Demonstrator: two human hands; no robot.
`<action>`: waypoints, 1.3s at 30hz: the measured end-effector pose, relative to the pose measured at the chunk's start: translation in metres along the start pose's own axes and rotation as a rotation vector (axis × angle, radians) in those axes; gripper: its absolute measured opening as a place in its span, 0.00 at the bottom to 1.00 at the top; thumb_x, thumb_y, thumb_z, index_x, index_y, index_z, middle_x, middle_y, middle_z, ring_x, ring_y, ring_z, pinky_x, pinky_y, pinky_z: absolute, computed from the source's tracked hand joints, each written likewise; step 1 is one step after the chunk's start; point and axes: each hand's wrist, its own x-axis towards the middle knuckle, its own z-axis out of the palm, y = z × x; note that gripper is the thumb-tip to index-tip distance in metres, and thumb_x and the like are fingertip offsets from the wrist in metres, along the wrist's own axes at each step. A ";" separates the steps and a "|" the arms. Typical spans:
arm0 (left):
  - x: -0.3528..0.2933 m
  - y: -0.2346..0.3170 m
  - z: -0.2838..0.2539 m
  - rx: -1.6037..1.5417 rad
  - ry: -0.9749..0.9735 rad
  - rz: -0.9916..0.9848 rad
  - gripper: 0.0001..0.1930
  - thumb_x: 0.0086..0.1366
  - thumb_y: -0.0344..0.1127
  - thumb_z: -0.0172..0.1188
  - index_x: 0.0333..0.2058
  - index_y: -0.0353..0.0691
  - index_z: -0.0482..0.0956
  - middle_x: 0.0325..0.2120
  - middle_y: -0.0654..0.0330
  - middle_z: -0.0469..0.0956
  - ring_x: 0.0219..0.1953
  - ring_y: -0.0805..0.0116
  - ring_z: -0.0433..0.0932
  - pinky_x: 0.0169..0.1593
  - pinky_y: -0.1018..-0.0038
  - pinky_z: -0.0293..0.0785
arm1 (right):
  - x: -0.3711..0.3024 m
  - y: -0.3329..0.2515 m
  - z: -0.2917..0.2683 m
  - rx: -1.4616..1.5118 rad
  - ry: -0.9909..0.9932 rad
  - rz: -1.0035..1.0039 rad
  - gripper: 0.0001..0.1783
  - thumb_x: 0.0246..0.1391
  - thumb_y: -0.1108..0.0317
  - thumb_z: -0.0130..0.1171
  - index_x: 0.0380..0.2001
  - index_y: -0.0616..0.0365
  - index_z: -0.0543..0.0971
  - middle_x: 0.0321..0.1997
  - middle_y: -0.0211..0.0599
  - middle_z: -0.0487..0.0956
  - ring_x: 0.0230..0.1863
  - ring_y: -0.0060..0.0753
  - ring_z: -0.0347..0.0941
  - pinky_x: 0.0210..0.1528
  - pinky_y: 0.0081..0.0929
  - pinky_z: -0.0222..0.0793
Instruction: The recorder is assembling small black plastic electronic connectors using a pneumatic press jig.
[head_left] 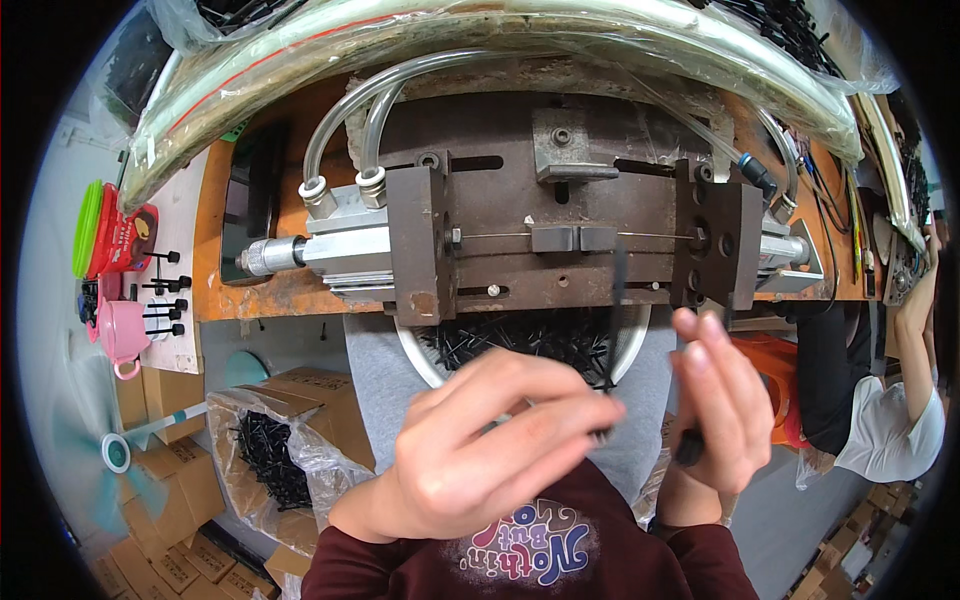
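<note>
My left hand (490,440) is closed in a pinch at chest height, over my lap. A thin black plastic rod (613,330), smeared by motion, stands upright from its fingertips. To its right, my right hand (722,410) is closed round another black part with a thick round end (688,448); the fingers hide most of that part. Beyond both hands sits a brown metal fixture (560,285). Two thin metal pins (495,235) point inward from its side blocks to a small dark split block (572,238) at the centre.
A white-rimmed basket (418,358) of black rods rests on my lap. Silver air cylinders (348,245) with clear hoses flank the fixture. At left are a pink cup (120,335), a fan (116,452) and a bagged carton (310,400) of black parts. Another person (890,420) works at far right.
</note>
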 end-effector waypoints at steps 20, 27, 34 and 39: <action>0.019 -0.012 0.016 0.637 -0.052 0.055 0.14 0.48 0.26 0.70 0.36 0.36 0.83 0.49 0.54 0.81 0.26 0.68 0.81 0.29 0.76 0.74 | -0.023 0.005 -0.008 0.421 0.157 0.249 0.52 0.50 0.42 0.66 0.66 0.53 0.49 0.63 0.65 0.67 0.57 0.63 0.74 0.60 0.54 0.70; 0.016 -0.020 0.013 0.555 -0.028 0.094 0.13 0.48 0.27 0.71 0.35 0.36 0.83 0.49 0.54 0.81 0.26 0.68 0.81 0.29 0.75 0.75 | -0.001 -0.014 -0.012 0.180 -0.068 0.224 0.20 0.38 0.74 0.77 0.35 0.61 0.78 0.53 0.55 0.78 0.49 0.49 0.80 0.50 0.38 0.79; -0.016 -0.013 -0.006 0.227 -0.385 0.011 0.12 0.50 0.31 0.70 0.35 0.38 0.83 0.45 0.57 0.83 0.26 0.65 0.82 0.30 0.72 0.78 | 0.016 -0.012 0.019 0.166 -0.230 0.157 0.16 0.37 0.79 0.73 0.32 0.65 0.78 0.54 0.56 0.79 0.46 0.46 0.81 0.45 0.30 0.79; -0.032 -0.022 0.003 0.149 -0.465 -0.047 0.10 0.53 0.35 0.69 0.34 0.40 0.82 0.36 0.60 0.83 0.28 0.63 0.82 0.31 0.68 0.78 | 0.028 -0.019 0.030 0.005 -0.359 0.087 0.15 0.40 0.76 0.71 0.32 0.63 0.77 0.55 0.51 0.80 0.27 0.34 0.78 0.28 0.24 0.70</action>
